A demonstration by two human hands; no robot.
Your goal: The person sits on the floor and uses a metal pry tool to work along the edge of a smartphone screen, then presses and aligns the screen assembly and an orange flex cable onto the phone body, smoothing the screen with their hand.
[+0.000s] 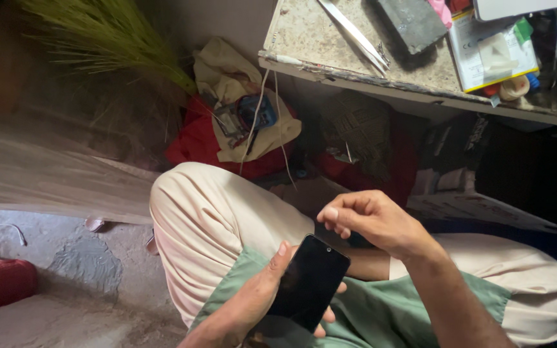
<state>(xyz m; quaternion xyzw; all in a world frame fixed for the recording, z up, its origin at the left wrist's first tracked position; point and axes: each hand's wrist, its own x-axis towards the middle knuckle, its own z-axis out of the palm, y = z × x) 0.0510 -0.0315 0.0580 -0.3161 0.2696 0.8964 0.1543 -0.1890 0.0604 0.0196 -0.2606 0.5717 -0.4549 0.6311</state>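
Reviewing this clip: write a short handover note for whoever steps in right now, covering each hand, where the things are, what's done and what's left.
Left hand: grips a dark smartphone from below, its dark screen up, over the lap.
Right hand: hovers above the phone's top edge, fingertips pinched together; whether they hold anything is too small to tell.
Tweezers and a grey block lie on the workbench ahead.
Done: phone in hand and looks closed.
Left: unclear from here; no tool has been picked up yet.

The left hand (262,290) grips a black phone (309,283) over the lap; the right hand (372,219) hovers just above, fingers curled.
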